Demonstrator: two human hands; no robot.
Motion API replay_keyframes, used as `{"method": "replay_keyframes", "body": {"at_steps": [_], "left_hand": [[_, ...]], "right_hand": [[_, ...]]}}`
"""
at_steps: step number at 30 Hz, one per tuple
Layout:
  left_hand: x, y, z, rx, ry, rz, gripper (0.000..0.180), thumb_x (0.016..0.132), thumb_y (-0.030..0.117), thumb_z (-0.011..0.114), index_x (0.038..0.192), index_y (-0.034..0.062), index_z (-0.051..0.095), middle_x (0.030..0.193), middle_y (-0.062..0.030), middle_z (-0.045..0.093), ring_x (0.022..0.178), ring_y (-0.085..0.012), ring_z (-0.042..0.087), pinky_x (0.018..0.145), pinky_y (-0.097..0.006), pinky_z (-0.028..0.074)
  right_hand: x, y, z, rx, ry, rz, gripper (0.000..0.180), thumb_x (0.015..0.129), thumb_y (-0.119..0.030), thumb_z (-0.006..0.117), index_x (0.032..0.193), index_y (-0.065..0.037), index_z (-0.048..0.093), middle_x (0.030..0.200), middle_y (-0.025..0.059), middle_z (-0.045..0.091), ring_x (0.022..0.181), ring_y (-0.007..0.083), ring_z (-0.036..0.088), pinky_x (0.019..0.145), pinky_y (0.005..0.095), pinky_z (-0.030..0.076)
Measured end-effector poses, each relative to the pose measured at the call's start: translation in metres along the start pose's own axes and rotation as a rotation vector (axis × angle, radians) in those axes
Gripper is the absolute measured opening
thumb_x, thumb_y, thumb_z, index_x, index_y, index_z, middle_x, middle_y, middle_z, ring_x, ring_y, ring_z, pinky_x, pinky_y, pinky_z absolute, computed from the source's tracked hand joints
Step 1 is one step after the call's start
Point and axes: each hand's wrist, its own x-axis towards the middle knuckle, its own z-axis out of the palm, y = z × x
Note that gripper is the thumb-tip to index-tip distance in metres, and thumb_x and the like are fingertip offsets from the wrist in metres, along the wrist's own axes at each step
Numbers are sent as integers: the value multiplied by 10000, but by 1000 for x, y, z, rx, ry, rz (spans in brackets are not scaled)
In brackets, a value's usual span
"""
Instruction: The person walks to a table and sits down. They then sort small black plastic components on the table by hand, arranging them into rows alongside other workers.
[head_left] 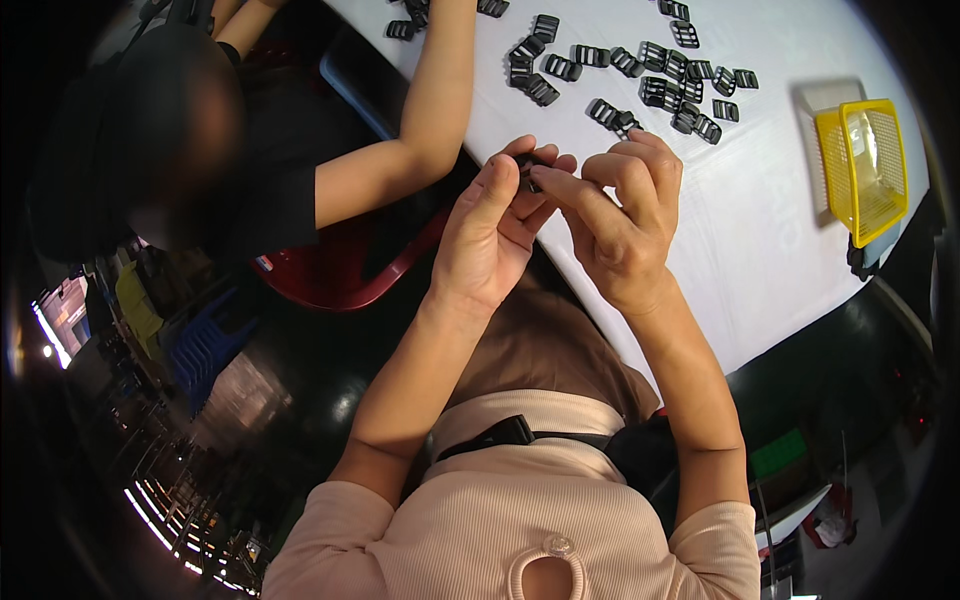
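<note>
Well, we've got the white table (740, 240) spread widest, a co-worker's bare arm (440, 95) crossing over its left edge, and a yellow mesh basket (836, 165) near its right side. Then it's our left hand (485, 240), palm toward us, and our right hand (622, 215) just beside it, both up at the near edge, with black buckles (658, 94) scattered on the table beyond. And a small black piece (528, 180), partly hidden, sits at our fingertips: left thumb and fingers close around it, a right fingertip touches it, and whether that hand pinches, we can't tell.
</note>
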Motion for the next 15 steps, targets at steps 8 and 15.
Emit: {"method": "replay_keyframes", "body": {"at_steps": [8, 15], "left_hand": [[13, -5, 1, 82, -19, 66, 358, 931, 238, 634, 1234, 82, 523, 1192, -79, 598, 1153, -259, 586, 1016, -376, 459], [19, -1, -3, 302, -93, 125, 461, 913, 237, 656, 1307, 64, 491, 1268, -109, 567, 1198, -300, 545, 1057, -413, 441]], "right_hand": [[-6, 4, -10, 71, -86, 311, 218, 626, -92, 760, 823, -112, 668, 875, 33, 557, 872, 248, 540, 818, 364, 447], [-6, 8, -30, 1010, 174, 604, 449, 916, -283, 618, 1269, -56, 461, 1340, 175, 435, 1226, 307, 488, 1003, 432, 413]]}}
